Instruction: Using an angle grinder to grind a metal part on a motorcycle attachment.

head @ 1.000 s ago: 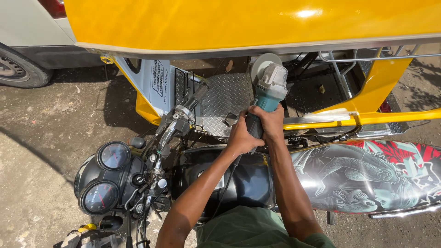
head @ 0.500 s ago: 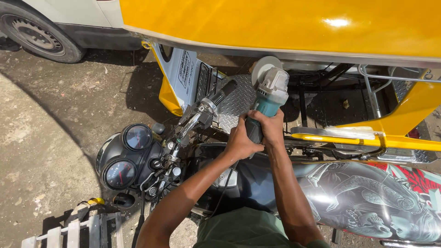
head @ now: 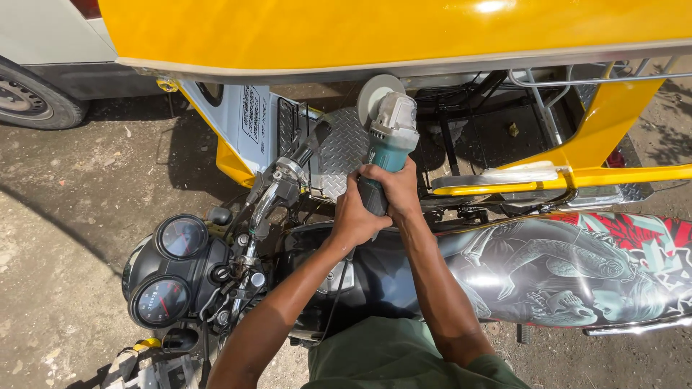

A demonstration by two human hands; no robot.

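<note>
As both hands (head: pixel 378 202) grip, grinder (head: pixel 388 140), yellow sidecar (head: pixel 404 32)

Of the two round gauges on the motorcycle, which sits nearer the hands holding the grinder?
The upper gauge: it lies closer to the left hand on the grinder than the lower gauge, which sits further down-left.

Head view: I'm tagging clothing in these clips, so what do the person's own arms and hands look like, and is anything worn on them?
Both arms are bare from above the elbow down. The left hand and right hand wear no gloves, rings or watch. An olive-green garment shows below the arms.
</note>
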